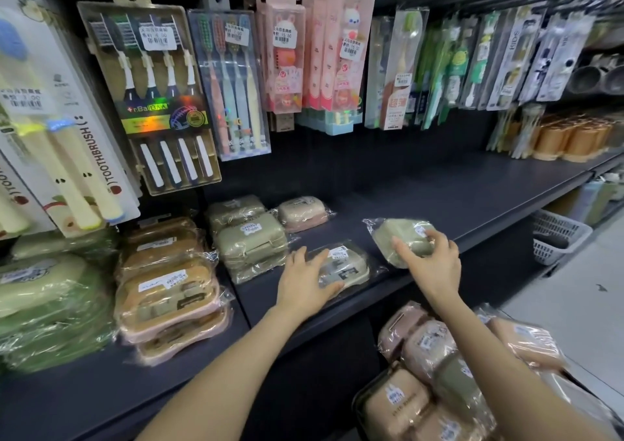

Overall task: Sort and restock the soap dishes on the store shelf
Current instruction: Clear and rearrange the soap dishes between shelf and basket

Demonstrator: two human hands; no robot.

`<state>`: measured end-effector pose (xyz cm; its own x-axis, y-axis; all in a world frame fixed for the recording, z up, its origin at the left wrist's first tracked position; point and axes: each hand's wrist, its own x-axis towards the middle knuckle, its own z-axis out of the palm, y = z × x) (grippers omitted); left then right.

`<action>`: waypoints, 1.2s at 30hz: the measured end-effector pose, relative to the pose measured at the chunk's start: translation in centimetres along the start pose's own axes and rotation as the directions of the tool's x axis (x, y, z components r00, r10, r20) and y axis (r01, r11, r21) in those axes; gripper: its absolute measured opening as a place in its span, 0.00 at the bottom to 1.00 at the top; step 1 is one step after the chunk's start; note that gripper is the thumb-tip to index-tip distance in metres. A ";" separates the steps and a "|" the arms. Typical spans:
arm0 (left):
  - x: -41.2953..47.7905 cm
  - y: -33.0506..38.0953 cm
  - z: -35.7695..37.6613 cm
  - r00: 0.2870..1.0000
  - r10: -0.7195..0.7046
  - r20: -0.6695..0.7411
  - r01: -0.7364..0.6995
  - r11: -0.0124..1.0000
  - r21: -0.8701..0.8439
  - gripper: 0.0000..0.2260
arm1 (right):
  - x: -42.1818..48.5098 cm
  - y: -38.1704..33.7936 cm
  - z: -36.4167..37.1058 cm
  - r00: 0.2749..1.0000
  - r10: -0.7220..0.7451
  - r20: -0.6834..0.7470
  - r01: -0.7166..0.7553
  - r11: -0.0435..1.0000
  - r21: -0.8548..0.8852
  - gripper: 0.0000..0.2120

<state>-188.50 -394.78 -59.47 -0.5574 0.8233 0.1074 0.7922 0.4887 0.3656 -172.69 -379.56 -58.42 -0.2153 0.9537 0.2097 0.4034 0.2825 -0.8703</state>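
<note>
On the dark shelf [456,190] lie wrapped soap dishes. My left hand [305,280] rests with spread fingers on a flat cream dish [351,265] near the shelf's front edge. My right hand [430,260] grips a green lidded dish [400,234] just to the right of it. Further left stand a stack of green lidded dishes [250,239], a pink dish [304,212] behind it, and a pile of flat pink dishes [169,285]. Below the shelf, a container [358,407] holds several pink, tan and green dishes [429,346].
Toothbrush packs [148,79] hang on hooks above the shelf. Green wrapped items [47,302] fill the far left. Orange cups [570,136] stand at the shelf's right end. A white basket [557,236] sits on the floor at right.
</note>
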 end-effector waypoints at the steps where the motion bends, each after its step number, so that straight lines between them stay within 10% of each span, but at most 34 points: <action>1: -0.2 0.0 -0.2 1.000 0.001 -0.002 -0.001 1.000 0.029 0.31 | -0.1 -0.4 -0.1 1.000 -0.014 -0.002 0.014 1.000 0.009 0.36; 8: -6.4 -5.6 -7.1 0.912 0.237 -0.336 -0.131 0.942 0.309 0.16 | -2.9 -5.9 3.5 0.973 -0.186 0.137 0.174 0.980 0.094 0.36; 19: -7.0 -14.1 -13.3 0.953 -0.122 -0.278 0.195 0.948 0.253 0.33 | -7.5 -15.0 15.9 0.847 -0.325 0.420 0.416 0.898 -0.144 0.41; 25: -4.9 -16.2 -14.1 0.956 -0.285 -0.077 0.295 0.922 0.252 0.27 | -6.3 -14.9 16.0 0.795 -0.300 0.527 0.410 0.906 -0.103 0.40; 36: -5.0 -17.0 -12.8 0.948 -0.304 -0.097 0.319 0.915 0.245 0.25 | -6.5 -16.4 19.1 0.904 -0.328 0.275 0.359 0.931 -0.068 0.34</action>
<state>-202.35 -410.84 -54.41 -0.7934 0.6033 0.0803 0.6082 0.7810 0.1420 -194.90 -392.35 -54.06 -0.5716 0.7408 0.3529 0.3584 0.6123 -0.7047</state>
